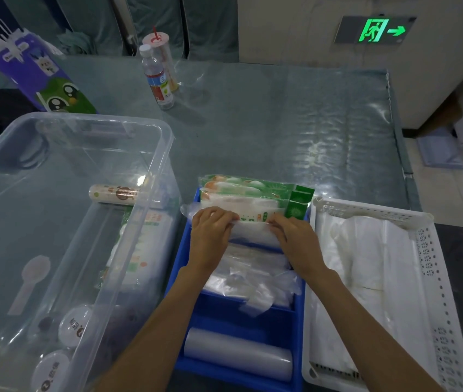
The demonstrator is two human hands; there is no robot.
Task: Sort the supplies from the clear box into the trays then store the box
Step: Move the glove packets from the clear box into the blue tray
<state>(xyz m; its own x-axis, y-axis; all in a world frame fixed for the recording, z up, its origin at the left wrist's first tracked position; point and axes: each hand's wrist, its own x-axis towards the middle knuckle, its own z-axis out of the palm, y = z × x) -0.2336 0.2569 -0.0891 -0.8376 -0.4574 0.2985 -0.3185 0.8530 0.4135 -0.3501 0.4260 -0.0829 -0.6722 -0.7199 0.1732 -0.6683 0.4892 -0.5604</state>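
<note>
Filing bags into the blue plastic divided tray (pixel 188 281).
My left hand (pixel 210 236) and right hand (pixel 295 240) pinch a clear plastic packet (pixel 253 233); next, seat it upright.

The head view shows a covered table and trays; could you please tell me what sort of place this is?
Probably a shop's or eatery's back room, not a home: a lit green exit sign on the wall, a plastic-covered table, and packaged supplies in a blue tray.

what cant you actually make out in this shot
- Head view: print on the packet both hands grip, too small and partly covered by fingers.
- Clear box: items inside blurred by its wall.
- White tray: near end cut off by the frame's bottom edge.
</note>
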